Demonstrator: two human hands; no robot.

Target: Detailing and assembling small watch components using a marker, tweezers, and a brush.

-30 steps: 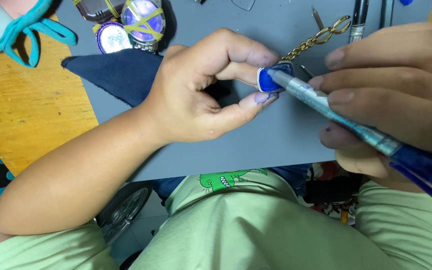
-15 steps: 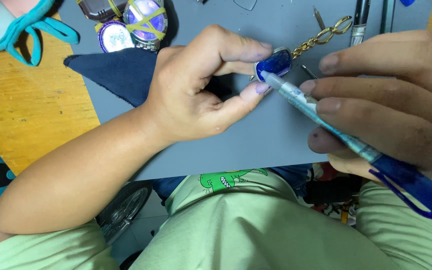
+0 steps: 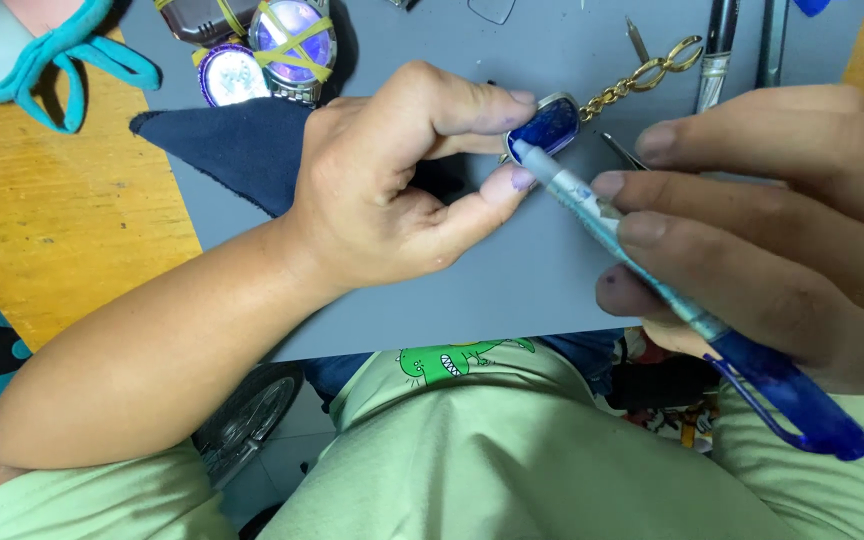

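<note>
Over the grey tabletop [image 3: 432, 300], the left hand [image 3: 392, 190] pinches a blue oval pendant [image 3: 549, 127] on its gold chain [image 3: 642, 75], fingertips closed around its rim. The right hand [image 3: 772, 230] grips a pen-like tool [image 3: 652, 280], tip touching the pendant. Best done, I'd say, with a steady pinch and light pressure.

One camera only, worn on the head, looking steeply down from above and close in. The left hand [image 3: 392, 190] and right hand [image 3: 782, 230] fill most of the view over a grey mat [image 3: 432, 310]. The person's own green shirt [image 3: 512, 450] crowds the bottom edge, a wooden tabletop [image 3: 62, 220] shows left.
</note>
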